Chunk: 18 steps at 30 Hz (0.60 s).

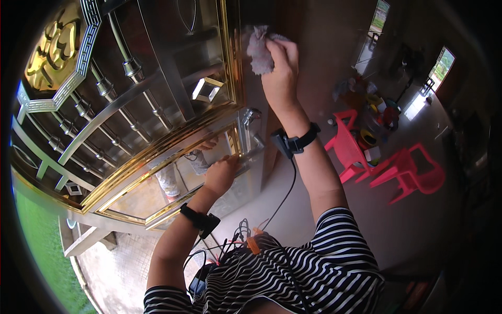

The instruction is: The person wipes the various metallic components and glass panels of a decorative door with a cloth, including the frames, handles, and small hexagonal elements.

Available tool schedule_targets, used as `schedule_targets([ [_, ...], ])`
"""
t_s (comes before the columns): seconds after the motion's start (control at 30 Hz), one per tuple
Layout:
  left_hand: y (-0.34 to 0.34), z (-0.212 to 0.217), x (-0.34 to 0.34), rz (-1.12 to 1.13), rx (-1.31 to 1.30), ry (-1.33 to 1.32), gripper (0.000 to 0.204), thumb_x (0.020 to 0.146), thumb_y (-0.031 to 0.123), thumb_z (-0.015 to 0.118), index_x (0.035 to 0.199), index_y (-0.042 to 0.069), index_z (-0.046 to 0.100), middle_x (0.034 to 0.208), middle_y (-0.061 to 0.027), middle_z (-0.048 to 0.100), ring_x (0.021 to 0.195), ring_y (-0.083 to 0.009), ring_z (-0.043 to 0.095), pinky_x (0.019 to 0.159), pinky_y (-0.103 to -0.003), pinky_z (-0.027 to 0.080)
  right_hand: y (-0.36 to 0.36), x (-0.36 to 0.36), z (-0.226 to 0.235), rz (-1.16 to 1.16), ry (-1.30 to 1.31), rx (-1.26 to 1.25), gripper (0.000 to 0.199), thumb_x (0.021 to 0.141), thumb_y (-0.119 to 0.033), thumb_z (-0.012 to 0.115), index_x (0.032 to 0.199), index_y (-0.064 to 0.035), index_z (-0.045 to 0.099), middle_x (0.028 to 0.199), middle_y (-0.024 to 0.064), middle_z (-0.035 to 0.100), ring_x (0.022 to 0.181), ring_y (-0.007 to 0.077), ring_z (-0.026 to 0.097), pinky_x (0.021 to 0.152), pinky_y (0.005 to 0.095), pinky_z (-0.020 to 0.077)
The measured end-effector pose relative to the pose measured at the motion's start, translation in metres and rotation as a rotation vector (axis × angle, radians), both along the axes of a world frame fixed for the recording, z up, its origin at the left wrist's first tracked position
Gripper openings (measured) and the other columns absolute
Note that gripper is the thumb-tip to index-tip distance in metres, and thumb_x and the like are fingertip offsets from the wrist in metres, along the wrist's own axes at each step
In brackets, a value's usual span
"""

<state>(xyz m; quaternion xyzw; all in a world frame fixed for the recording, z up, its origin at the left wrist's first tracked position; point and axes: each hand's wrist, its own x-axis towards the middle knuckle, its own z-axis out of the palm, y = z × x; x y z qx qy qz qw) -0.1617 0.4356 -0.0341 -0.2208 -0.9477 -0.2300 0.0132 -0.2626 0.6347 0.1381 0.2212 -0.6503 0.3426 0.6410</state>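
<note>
My right hand is raised at the top centre, its fingers closed on a crumpled greyish-pink cloth. The cloth is beside the edge of an ornate metal door with gold trim and silver bars. Lower down, my left hand is closed at the end of the silver door handle; its fingertips are partly hidden. A shiny lower panel of the door mirrors a hand and clothing. Both my wrists wear black straps with small boxes.
Red plastic chairs stand on the shiny floor at the right, near a heap of colourful items. Cables and an orange clip hang at my chest. Outside lie pale paving and green ground.
</note>
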Motion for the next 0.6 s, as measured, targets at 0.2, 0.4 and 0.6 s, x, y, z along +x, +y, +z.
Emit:
schedule_targets([
  [0.2,-0.002,0.001,-0.001,-0.03,-0.013,0.045,0.02,0.098,0.022,0.054,0.112,0.01,0.061,0.103,-0.0154,0.067,0.087,-0.0385,0.067,0.074,-0.049,0.054,0.011,-0.004,0.042,0.005,0.043,0.056,0.042,0.072,0.013,0.065,0.111,-0.0007,0.065,0.109,0.0136,0.06,0.102,0.0337,0.06,0.089,0.038,0.0493],
  [0.4,-0.001,-0.005,-0.002,-0.019,-0.046,0.054,0.02,0.097,0.029,0.057,0.109,0.014,0.061,0.1,-0.0112,0.066,0.087,-0.0368,0.067,0.074,-0.048,0.054,0.014,0.016,-0.06,-0.009,-0.177,0.07,0.041,0.076,0.004,0.071,0.115,-0.0036,0.06,0.113,0.017,0.058,0.105,0.038,0.058,0.091,0.043,0.0487],
  [0.6,-0.001,-0.001,0.0,-0.01,-0.059,0.031,0.021,0.097,0.03,0.057,0.108,0.013,0.061,0.101,-0.0124,0.066,0.088,-0.0371,0.067,0.075,-0.048,0.053,0.023,-0.006,0.021,-0.053,-0.047,0.085,0.033,0.081,0.002,0.069,0.113,-0.0017,0.062,0.107,0.0168,0.061,0.099,0.0374,0.061,0.086,0.0421,0.0503],
])
